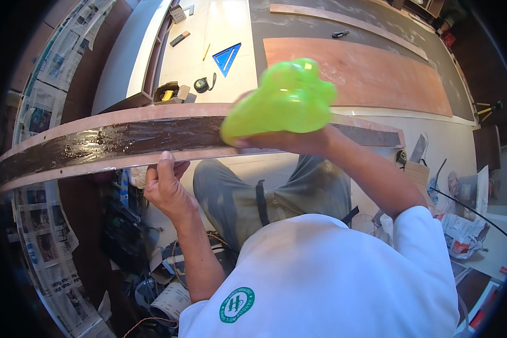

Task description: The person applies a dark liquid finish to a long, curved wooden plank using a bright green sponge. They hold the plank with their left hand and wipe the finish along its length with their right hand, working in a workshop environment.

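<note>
My left hand point(166, 188) grips the near edge of a long wooden strip point(84, 123), its thumb up at the edge and its fingers curled beneath. The strip has a dark, glossy, uneven coat point(146, 135) along its middle and paler borders. My right hand point(298, 139) is mostly hidden behind a bright lime-green, glossy plastic object point(284, 96), which it holds over the right half of the strip. The green object's tapered lower left end is at the dark coat; whether it touches cannot be made out.
Beyond lie a blue triangle square point(226, 59), tape measure point(201, 84), pencil point(207, 50), black cutter point(340, 34) and orange wooden board point(366, 76). Newspaper point(45, 236) runs down the left. At right are another tape measure point(401, 158), crumpled bags point(465, 231) and a black cable point(473, 211).
</note>
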Available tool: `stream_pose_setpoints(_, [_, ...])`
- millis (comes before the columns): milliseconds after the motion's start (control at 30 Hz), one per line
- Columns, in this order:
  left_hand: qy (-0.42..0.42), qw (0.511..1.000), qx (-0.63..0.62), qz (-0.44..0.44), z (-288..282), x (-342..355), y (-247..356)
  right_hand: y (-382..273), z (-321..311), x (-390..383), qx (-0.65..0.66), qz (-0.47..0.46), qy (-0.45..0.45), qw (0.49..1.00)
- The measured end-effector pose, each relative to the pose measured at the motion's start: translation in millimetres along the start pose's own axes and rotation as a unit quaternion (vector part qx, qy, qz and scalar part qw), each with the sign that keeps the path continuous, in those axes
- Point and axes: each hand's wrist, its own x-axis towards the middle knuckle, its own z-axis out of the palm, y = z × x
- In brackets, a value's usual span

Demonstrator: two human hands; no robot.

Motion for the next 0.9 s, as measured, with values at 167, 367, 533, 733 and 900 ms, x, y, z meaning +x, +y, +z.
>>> stream_pose_setpoints(167, [0.014, 1.000, 0.004, -0.002, -3.0, 0.6, -3.6, 19.5, -22.3, -33.4, -0.134, -0.014, 0.016, 0.991])
stream_pose_setpoints(367, [-0.009, 1.000, 0.000, -0.017, -0.5, -1.5, 1.2, 59.7, -81.2, -154.5, 0.040, 0.334, 0.213, 0.917])
stream_pose_setpoints(533, [-0.005, 1.000, 0.015, -0.013, -6.7, 4.5, -5.5, 27.2, -30.7, -90.2, 0.082, 0.246, 0.150, 0.954])
stream_pose_setpoints(733, [-0.005, 1.000, 0.010, -0.017, -10.5, 8.3, -7.2, 12.8, -35.5, -86.3, -0.147, 0.149, 0.091, 0.974])
stream_pose_setpoints(900, [-0.008, 1.000, 0.009, -0.022, -7.8, 5.6, -1.1, 14.8, -25.7, -98.6, 0.081, 0.215, 0.165, 0.959])
